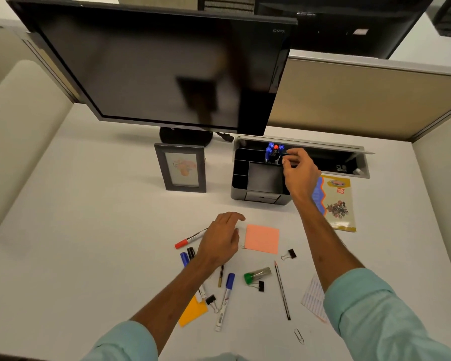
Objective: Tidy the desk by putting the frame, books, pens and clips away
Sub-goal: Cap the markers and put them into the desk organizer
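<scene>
A grey picture frame (180,168) stands in front of the monitor base. To its right a grey desk organizer (261,198) holds several blue-capped markers (272,149) upright in its back compartment. My right hand (301,171) is over that compartment, fingertips pinched on a blue-capped marker. My left hand (220,239) lies palm down, fingers apart, on the end of a red marker (189,240). Blue and black markers (187,256), a blue marker (225,298), a pencil (283,290), binder clips (290,254) and a paper clip (299,336) lie scattered. A book (337,201) lies flat, right of the organizer.
A large monitor (154,66) stands at the back. Behind the organizer an open cable tray (331,162) is let into the desk. A pink sticky pad (261,238), an orange note (193,312), a green-capped tube (257,275) and lined paper (313,298) lie among the pens.
</scene>
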`<state>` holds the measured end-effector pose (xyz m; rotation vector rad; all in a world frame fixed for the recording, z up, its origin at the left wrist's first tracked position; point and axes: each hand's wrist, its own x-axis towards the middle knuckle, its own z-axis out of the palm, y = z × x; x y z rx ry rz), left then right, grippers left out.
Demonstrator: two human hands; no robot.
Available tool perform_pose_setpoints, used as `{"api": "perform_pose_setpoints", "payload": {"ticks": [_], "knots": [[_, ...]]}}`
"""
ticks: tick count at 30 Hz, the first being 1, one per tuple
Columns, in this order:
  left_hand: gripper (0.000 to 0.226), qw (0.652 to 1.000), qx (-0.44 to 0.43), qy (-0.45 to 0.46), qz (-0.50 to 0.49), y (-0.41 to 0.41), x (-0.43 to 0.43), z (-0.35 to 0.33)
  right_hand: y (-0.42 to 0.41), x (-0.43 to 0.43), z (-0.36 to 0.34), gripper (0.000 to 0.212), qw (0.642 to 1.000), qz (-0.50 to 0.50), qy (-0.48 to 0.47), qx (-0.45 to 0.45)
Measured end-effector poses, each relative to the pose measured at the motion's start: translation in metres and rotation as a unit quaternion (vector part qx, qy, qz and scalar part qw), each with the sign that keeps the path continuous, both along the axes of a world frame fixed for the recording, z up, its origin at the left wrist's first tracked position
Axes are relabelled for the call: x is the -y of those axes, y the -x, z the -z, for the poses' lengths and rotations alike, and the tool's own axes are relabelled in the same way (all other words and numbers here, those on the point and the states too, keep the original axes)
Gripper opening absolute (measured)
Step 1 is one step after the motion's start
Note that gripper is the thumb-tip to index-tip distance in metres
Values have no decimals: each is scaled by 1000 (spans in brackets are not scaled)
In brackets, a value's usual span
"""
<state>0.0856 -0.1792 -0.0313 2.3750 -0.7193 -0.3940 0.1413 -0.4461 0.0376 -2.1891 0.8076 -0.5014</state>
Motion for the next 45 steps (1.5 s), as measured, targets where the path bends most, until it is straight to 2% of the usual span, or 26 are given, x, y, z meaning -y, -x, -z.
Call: {"api": "perform_pose_setpoints", "payload": {"ticks": [4, 8, 12, 16, 20, 27, 29, 35, 42, 45], "knots": [[33, 1000, 14, -5, -11, 7, -12, -4, 23, -10, 0, 19, 999, 7, -26, 43], [32, 997, 21, -26, -66, 15, -29, -7, 60, -40, 12, 17, 995, 14, -57, 77], [31, 983, 25, -29, -178, 19, -55, -13, 97, -76, 26, 16, 994, 3, -82, 67], [34, 964, 16, -101, -245, 14, -88, -11, 121, -110, 38, 21, 995, -51, -74, 34], [30, 960, 4, -148, -237, 12, -114, -4, 129, -132, 46, 22, 993, -86, -81, 2], [18, 969, 7, -145, -198, 4, -123, 0, 126, -160, 48, 21, 989, -111, -93, -2], [16, 974, 12, -123, -191, 1, -124, -1, 123, -168, 48, 21, 989, -121, -88, -9], [16, 987, 31, 21, -155, -11, -118, -11, 113, -185, 40, 26, 983, -178, -38, -3], [14, 978, 52, 157, -124, -25, -82, -39, 93, -185, 26, 26, 966, -258, 22, -7], [18, 976, 42, 180, -117, -27, -60, -48, 93, -173, 18, 19, 969, -245, 19, 22]]}}
